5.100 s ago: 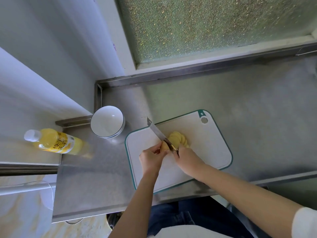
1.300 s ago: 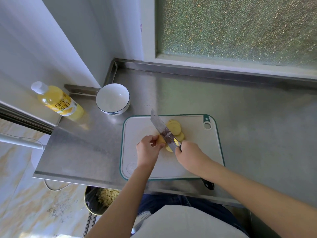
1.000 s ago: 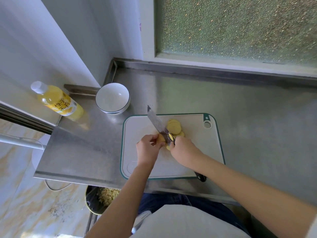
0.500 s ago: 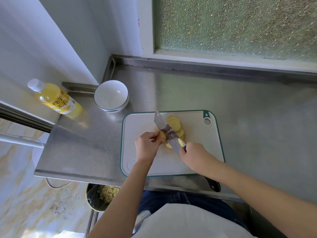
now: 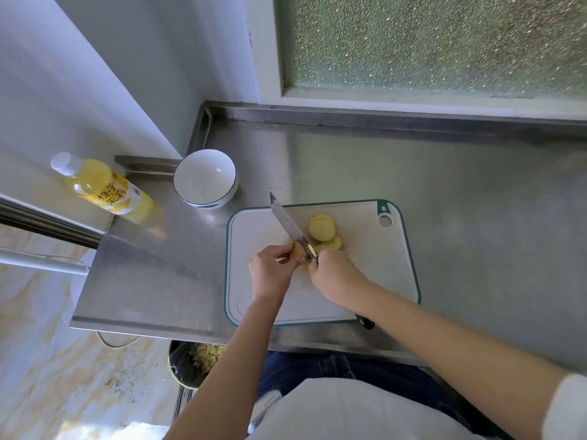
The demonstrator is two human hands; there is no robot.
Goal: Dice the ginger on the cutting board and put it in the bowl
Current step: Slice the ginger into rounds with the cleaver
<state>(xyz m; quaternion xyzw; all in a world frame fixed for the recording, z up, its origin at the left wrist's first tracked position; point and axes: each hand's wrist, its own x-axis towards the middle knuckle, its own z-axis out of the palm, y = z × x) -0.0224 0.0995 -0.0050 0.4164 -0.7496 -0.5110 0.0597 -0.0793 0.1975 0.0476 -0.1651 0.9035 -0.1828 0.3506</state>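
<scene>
A white cutting board [image 5: 365, 274] with a green rim lies on the steel counter. Several round yellow ginger slices [image 5: 322, 228] are stacked on it toward the back. My left hand [image 5: 270, 271] pinches the uncut ginger piece [image 5: 298, 250] at the board's middle. My right hand [image 5: 336, 277] grips the knife [image 5: 287, 222], whose blade rests against the ginger piece and points away to the back left. A slice sticks to the blade near my fingers. The white bowl [image 5: 205, 178] stands beyond the board's left corner with nothing in it.
A yellow drink bottle [image 5: 104, 188] lies on the ledge left of the bowl. A bin [image 5: 193, 363] with yellow scraps sits on the floor under the counter's front edge. The steel counter [image 5: 476, 233] stretches right of the board; a raised lip and frosted window bound the back.
The knife has slid forward through the ginger, its tip now nearer the bowl, and my right hand has closed up to my left. The view has shifted slightly.
</scene>
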